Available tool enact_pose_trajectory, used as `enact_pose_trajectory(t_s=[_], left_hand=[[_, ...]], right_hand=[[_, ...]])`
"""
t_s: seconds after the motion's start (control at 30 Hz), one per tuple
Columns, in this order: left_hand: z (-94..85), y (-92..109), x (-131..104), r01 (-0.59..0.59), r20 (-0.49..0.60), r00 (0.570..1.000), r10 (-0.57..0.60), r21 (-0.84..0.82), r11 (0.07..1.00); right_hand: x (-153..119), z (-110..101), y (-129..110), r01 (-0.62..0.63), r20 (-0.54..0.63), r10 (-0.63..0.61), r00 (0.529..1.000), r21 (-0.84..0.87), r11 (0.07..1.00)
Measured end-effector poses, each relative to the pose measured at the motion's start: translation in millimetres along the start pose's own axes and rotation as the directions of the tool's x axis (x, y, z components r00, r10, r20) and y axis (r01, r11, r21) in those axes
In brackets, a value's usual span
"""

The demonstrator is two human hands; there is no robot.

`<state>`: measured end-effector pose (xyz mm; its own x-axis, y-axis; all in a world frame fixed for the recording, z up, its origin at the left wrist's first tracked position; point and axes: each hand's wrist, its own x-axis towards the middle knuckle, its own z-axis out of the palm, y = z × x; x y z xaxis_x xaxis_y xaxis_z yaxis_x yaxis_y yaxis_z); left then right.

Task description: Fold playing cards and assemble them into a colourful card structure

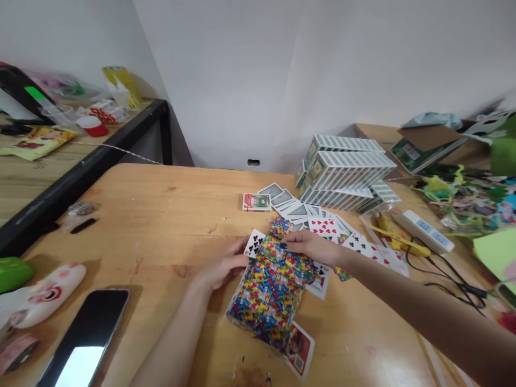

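Observation:
In front of me lies a flat, box-like thing [270,298] covered in a bright multicoloured pattern. My left hand [226,263] is at its upper left edge, with the thumb over a club playing card [255,244]; its other fingers are partly hidden. From the right, my right hand [312,246] reaches over the top edge, its fingers closed on a colourful patterned piece [299,267]. A smaller patterned piece [281,227] lies just above. Under the right side, a face card [320,282] and a red picture card [300,349] stick out.
Scattered playing cards [297,210] and a red-and-green card box [257,202] lie behind. Stacked card boxes [346,169] stand at the back right. A power strip [423,231] with cables is on the right. A phone [86,338] and white pouch [52,295] lie left.

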<state>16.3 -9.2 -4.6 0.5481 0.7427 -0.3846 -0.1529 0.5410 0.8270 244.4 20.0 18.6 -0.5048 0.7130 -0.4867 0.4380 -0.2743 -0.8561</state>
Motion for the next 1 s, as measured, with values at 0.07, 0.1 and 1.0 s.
enact_pose_trajectory(t_s=[0.07, 0.1, 1.0], left_hand=[[-0.5, -0.4, 0.1, 0.018, 0.002, 1.0, -0.019, 0.043, 0.999], [-0.2, -0.5, 0.7, 0.019, 0.003, 1.0, -0.019, 0.061, 0.998], [-24.9, 12.6, -1.0, -0.654, -0.436, 0.707, 0.557, -0.102, 0.75]], right_hand=[[-1.4, 0.4, -1.7, 0.03, -0.047, -0.033, 0.998, -0.063, 0.998], [-3.3, 1.2, -4.5, 0.051, -0.059, -0.058, 0.997, -0.114, 0.992], [-10.6, 45.2, 16.1, 0.135, -0.515, 0.091, 0.852, 0.385, 0.913]])
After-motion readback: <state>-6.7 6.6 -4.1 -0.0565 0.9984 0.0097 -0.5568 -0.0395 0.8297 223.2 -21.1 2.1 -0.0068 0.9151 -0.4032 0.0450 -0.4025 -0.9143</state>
